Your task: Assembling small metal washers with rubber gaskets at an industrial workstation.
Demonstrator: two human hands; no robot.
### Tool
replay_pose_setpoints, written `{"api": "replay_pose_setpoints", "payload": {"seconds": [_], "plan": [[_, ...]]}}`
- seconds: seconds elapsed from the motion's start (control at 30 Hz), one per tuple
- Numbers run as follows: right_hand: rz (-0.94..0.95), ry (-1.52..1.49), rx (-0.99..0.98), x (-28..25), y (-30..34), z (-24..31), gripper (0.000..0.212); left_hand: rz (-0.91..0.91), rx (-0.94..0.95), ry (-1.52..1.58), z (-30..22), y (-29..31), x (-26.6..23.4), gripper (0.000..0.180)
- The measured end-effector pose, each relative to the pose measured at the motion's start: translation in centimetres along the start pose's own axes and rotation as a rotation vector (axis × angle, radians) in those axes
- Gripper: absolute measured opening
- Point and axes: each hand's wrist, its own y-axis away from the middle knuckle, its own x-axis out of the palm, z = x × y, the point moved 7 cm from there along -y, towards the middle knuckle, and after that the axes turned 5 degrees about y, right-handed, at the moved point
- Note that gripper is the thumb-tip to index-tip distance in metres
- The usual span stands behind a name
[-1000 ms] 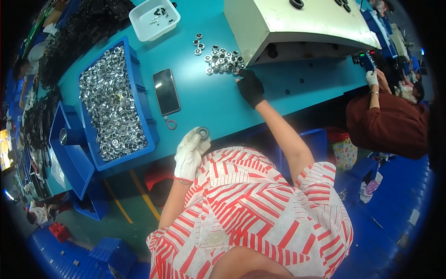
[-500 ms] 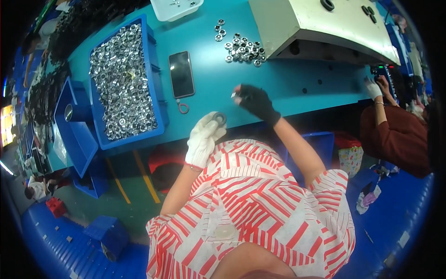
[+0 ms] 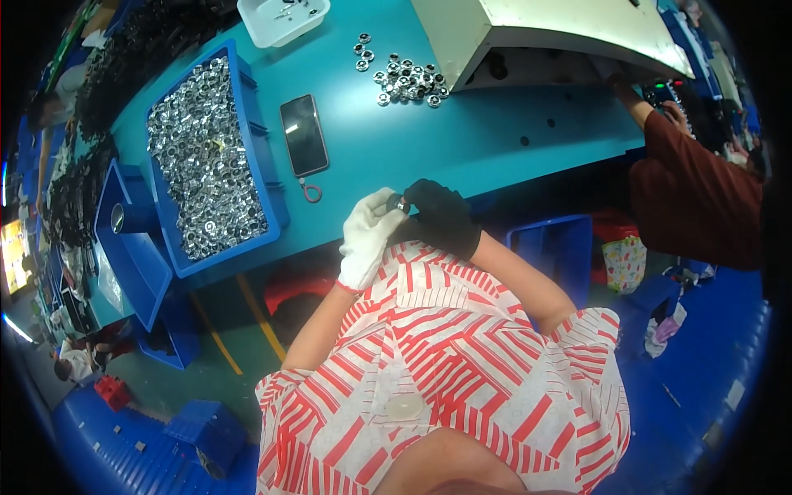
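Observation:
My left hand (image 3: 368, 237), in a white knit glove, pinches a dark grey ring (image 3: 393, 201) at the table's near edge. Against it presses my right hand (image 3: 443, 219), in a black glove with bare fingertips. A small shiny metal piece (image 3: 402, 206) shows between its fingertips, right at the ring. The hands meet close to my body, and the gloves hide most of both parts. Left of them stands a blue bin (image 3: 271, 186) filled with shiny metal round parts (image 3: 210, 157). More such parts (image 3: 408, 80) lie loose beyond my hands.
A phone (image 3: 304, 136) with a ring strap lies on the teal table (image 3: 363, 153). Behind is a white tray (image 3: 285, 33). A cream metal housing (image 3: 561, 33) stands far right, with small dark discs (image 3: 551, 123) before it. A co-worker's arm (image 3: 639, 107) reaches into it.
My right hand has come down and left to my left hand, bringing the metal piece to the ring. The co-worker's arm has moved into the housing. The view has shifted slightly.

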Motion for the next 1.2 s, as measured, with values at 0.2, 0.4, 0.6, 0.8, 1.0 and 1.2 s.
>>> {"api": "replay_pose_setpoints", "payload": {"seconds": [0.2,0.4,0.6,0.8,1.0,1.2], "plan": [[-0.093,0.001,0.075,0.0,1.1,-0.8,0.04,0.012,0.038,-0.137,0.5,-0.8,0.2,0.046],[0.166,-0.128,0.09,0.6,1.8,-2.4,0.033,0.063,0.014,-0.109,0.5,-0.1,1.9,0.061],[0.142,-0.063,0.112,-0.2,1.8,-1.9,0.042,0.091,0.054,-0.571,1.5,-1.7,1.5,0.043],[0.076,-0.05,0.149,-0.3,1.9,-2.3,0.03,0.034,0.27,-0.751,-0.4,-1.2,3.3,0.031],[0.219,0.021,0.219,-1.1,2.0,-3.0,0.029,0.237,-0.026,-0.737,-0.8,-0.6,6.2,0.04],[0.197,0.03,0.255,-1.4,1.5,-2.3,0.032,0.083,0.121,-0.615,0.6,-1.6,4.1,0.029]]}}
